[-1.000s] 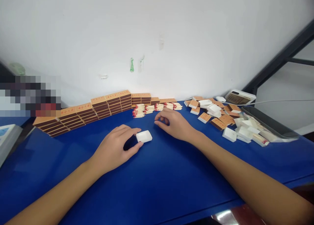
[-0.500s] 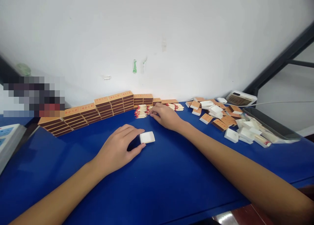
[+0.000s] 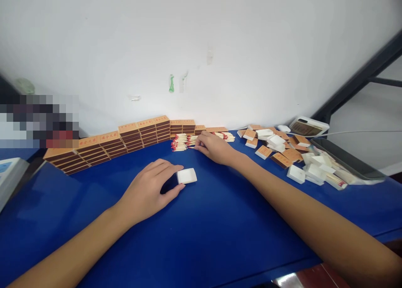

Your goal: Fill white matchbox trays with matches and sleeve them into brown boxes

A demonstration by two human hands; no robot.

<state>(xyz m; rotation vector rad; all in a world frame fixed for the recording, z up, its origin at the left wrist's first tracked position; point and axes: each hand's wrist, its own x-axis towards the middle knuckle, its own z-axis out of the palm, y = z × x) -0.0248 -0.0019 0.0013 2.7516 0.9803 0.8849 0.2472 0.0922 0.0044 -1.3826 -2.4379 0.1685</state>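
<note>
A small white matchbox tray (image 3: 187, 176), its hollow side up, lies on the blue table. My left hand (image 3: 153, 185) grips it at its left end, thumb at the near corner and forefinger at the far one. Farther back, my right hand (image 3: 215, 146) is closed in a pinch at the matches, with a match sticking out at its fingertips; how many it holds is hidden. Just left of those fingers lies a pile of red-tipped matches (image 3: 179, 142). A second pile of matches (image 3: 228, 136) shows behind the right hand.
Stacked matchboxes (image 3: 141, 133) line the wall from the left to the middle. Loose covers and white trays (image 3: 276, 143) are scattered at the right, beside a phone (image 3: 309, 126), a white cable (image 3: 361, 132) and a dark tray (image 3: 348, 158). A pixelated patch covers the far left.
My right hand has shifted slightly right at the match pile, and a match now shows at its fingertips. The left hand keeps its hold on the tray.
</note>
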